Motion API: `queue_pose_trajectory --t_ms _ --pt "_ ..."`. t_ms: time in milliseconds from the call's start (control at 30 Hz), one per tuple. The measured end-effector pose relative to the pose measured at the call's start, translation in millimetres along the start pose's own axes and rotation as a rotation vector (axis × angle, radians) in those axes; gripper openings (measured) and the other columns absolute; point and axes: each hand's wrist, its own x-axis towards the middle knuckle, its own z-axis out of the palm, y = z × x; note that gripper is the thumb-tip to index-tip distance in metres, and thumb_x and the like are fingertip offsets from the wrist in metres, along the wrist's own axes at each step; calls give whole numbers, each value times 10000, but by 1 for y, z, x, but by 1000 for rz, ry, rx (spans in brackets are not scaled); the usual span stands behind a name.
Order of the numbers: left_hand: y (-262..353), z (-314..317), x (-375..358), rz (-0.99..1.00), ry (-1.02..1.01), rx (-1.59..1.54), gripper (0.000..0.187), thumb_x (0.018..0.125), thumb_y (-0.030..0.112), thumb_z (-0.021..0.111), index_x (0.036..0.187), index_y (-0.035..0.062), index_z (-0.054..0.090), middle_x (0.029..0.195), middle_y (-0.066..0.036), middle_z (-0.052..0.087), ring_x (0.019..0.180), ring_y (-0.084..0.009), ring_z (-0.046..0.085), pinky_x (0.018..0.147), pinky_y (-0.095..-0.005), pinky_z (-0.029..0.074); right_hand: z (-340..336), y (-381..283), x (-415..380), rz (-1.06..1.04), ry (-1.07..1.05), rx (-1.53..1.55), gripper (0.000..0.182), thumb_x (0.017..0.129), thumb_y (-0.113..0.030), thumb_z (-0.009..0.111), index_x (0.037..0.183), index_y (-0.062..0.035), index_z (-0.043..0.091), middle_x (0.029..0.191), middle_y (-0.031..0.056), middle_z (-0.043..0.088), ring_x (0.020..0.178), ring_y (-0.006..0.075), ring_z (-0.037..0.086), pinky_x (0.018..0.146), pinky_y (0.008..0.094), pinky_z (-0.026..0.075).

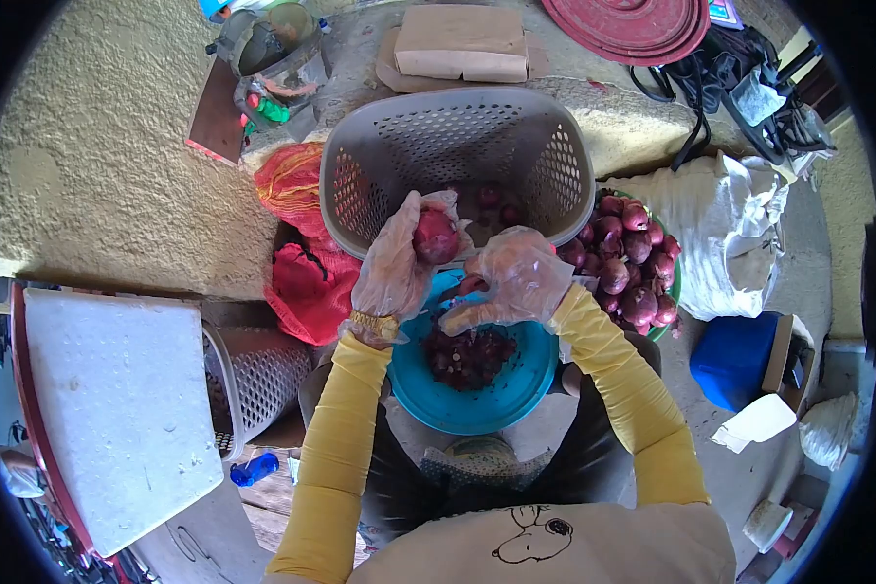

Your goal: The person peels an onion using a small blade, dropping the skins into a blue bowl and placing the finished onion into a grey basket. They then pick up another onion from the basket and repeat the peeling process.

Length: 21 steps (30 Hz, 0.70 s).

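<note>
Peeling seems in hand: the left hand (391, 268) grips a red onion (436, 237) at the near rim of the basket (457, 122), the right hand (518, 275) curls over the basin (472, 414) of skins (469, 362), its hold unclear, and the next move likely calls for steadying the onion.

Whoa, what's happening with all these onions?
A person's gloved left hand is holding a red onion. The gloved right hand is over a blue basin with dark red scraps in it; I can't tell whether that hand grips anything. A few onions lie in the grey basket, and a big onion pile sits to the right.
</note>
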Motion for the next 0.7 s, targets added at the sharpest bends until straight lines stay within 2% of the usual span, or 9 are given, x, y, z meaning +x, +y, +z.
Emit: queue_pose_trajectory --t_ms 67,100,200,267,400,467,500,567,700 --pt "-10 -5 5 166 63 452 512 1107 450 494 1256 -29 592 1127 -126 640 1050 -258 664 940 -408 592 2 -3 -3 78 269 27 601 688 -696 842 838 -118 776 727 128 681 760 353 692 732 471 520" --pt "-5 -1 3 165 63 451 512 1107 450 494 1256 -29 592 1127 -126 640 1050 -258 664 940 -408 592 2 -2 -2 78 269 26 601 688 -696 842 838 -118 776 727 128 681 760 353 692 732 471 520" --pt "8 11 -3 37 23 377 511 1105 469 491 1249 -7 610 1139 -115 648 1028 -229 680 923 -368 589 0 2 1 270 346 73 636 669 -687 866 866 -90 770 744 153 677 796 354 693 749 474 523" --pt "8 15 -4 -159 65 -99 502 1109 473 479 1254 13 617 1143 -104 656 997 -224 702 889 -352 590 -2 1 2 332 324 109 678 666 -685 873 890 -55 758 736 175 667 794 377 685 757 478 523" --pt "-5 8 -1 -152 62 -93 487 1112 465 477 1259 23 618 1139 -99 663 964 -222 719 849 -335 593 4 4 2 294 352 134 671 705 -661 864 912 -33 750 734 187 662 765 391 676 743 481 525" --pt "-35 -13 8 59 89 358 479 1115 456 473 1266 25 617 1126 -92 665 968 -217 717 833 -326 594 4 6 4 283 294 85 662 743 -645 849 908 -11 749 739 196 665 747 400 675 727 477 531" --pt "-27 -9 6 58 89 359 479 1115 456 473 1266 25 617 1126 -92 665 968 -217 717 833 -326 594 5 7 4 283 294 85 662 743 -645 849 908 -11 749 739 196 665 747 400 675 727 477 531" --pt "-2 6 -2 -173 36 -53 479 1116 454 473 1274 25 615 1110 -84 662 979 -202 708 825 -313 592 7 9 4 296 268 101 712 774 -753 750 905 -53 765 790 187 723 799 398 716 746 479 563" --pt "0 9 -3 -178 39 -118 488 1115 466 470 1267 27 618 1092 -77 658 973 -188 694 830 -297 582 8 10 4 286 270 167 709 792 -748 737 922 -52 772 804 190 729 805 405 714 748 480 562"
